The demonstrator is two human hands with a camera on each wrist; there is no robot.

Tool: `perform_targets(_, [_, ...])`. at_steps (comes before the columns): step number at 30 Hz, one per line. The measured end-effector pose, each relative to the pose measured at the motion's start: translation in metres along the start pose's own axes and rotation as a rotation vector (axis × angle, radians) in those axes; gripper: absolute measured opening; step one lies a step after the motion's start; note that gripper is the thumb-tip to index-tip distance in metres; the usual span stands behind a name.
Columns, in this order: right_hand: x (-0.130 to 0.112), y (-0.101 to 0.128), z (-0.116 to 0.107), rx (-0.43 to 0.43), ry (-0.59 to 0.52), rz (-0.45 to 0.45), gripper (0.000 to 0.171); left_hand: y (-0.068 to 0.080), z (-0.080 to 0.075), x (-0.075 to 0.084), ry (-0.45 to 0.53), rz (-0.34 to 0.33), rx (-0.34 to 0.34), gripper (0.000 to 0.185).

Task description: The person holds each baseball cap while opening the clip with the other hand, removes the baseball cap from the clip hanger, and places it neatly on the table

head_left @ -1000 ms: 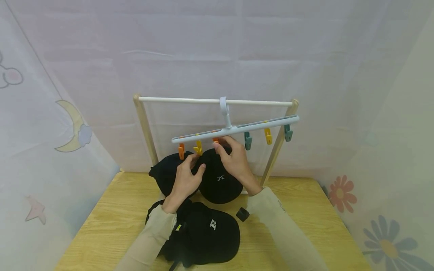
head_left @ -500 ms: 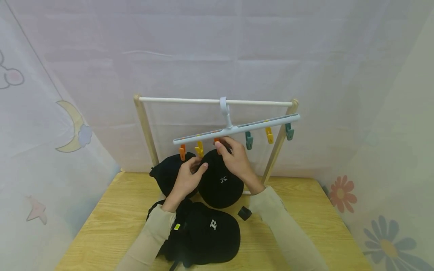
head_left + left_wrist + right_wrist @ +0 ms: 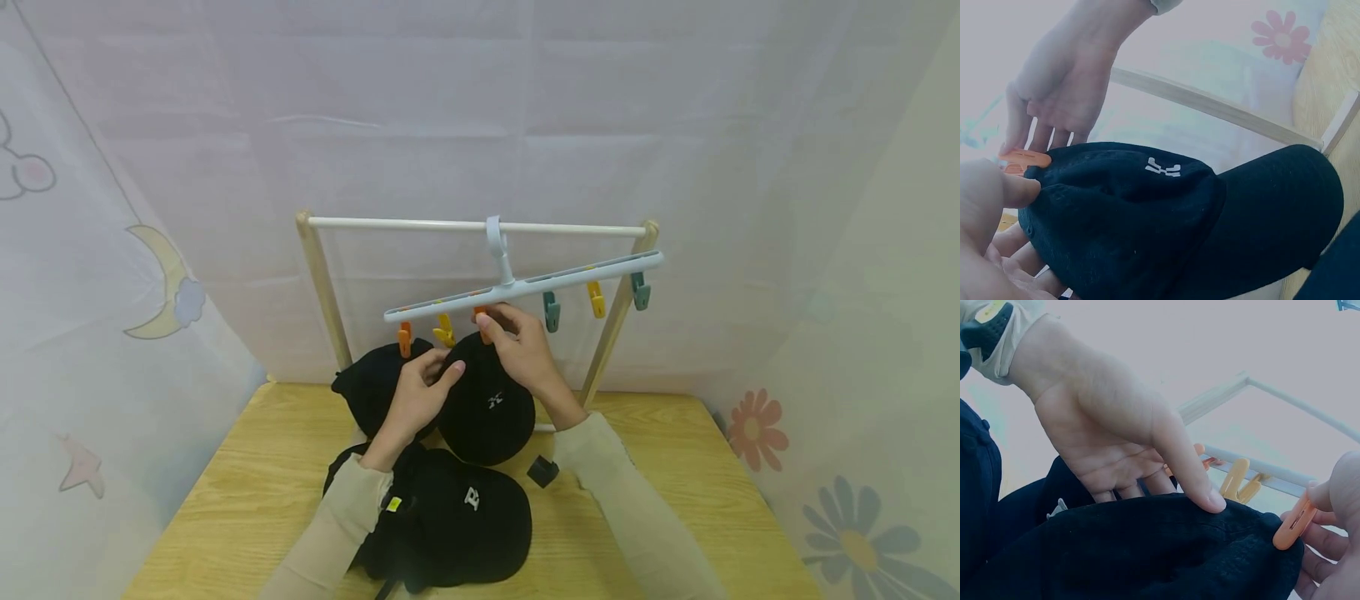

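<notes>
A black cap with a white logo [image 3: 487,408] hangs under a white clip hanger [image 3: 525,287] on the rack's white bar [image 3: 405,222]. My left hand [image 3: 444,368] grips the cap's top edge, thumb on top and fingers behind. My right hand [image 3: 501,327] pinches the orange clip [image 3: 1294,522] at that edge. In the left wrist view the clip [image 3: 1022,156] touches the cap [image 3: 1135,225] beside my thumb. A yellow clip [image 3: 1238,481] hangs just behind it.
A second black cap [image 3: 371,392] hangs from the leftmost orange clip [image 3: 405,339]. Another black cap [image 3: 465,517] lies on the wooden table [image 3: 660,467] under my left forearm, with a small black piece [image 3: 542,471] beside it. Three free clips [image 3: 594,300] hang on the hanger's right half. Sheer curtains surround the table.
The held cap and both hands have drifted slightly right and down. My left thumb has slid further along the cap's top edge toward the orange clip.
</notes>
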State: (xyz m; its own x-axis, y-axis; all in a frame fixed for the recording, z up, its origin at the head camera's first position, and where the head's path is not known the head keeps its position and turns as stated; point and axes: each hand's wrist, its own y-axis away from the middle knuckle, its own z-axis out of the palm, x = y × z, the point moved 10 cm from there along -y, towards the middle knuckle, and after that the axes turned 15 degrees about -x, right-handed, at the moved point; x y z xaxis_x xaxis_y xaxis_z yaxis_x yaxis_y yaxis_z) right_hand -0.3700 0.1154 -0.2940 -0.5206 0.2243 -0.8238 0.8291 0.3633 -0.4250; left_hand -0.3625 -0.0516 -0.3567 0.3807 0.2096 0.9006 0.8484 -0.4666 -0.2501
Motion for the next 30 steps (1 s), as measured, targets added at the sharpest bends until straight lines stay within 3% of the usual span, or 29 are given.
perform_targets(11, [-0.0010,-0.0017,-0.0012,0.031,-0.013,0.002,0.031,-0.0012,-0.0016,0.0028,-0.031,0.032,0.007,0.027])
perform_targets(30, [0.0055,-0.0054,-0.0069,0.091,-0.100,-0.003,0.026,-0.0004,0.0005,0.0008,-0.002,0.039,0.027,0.020])
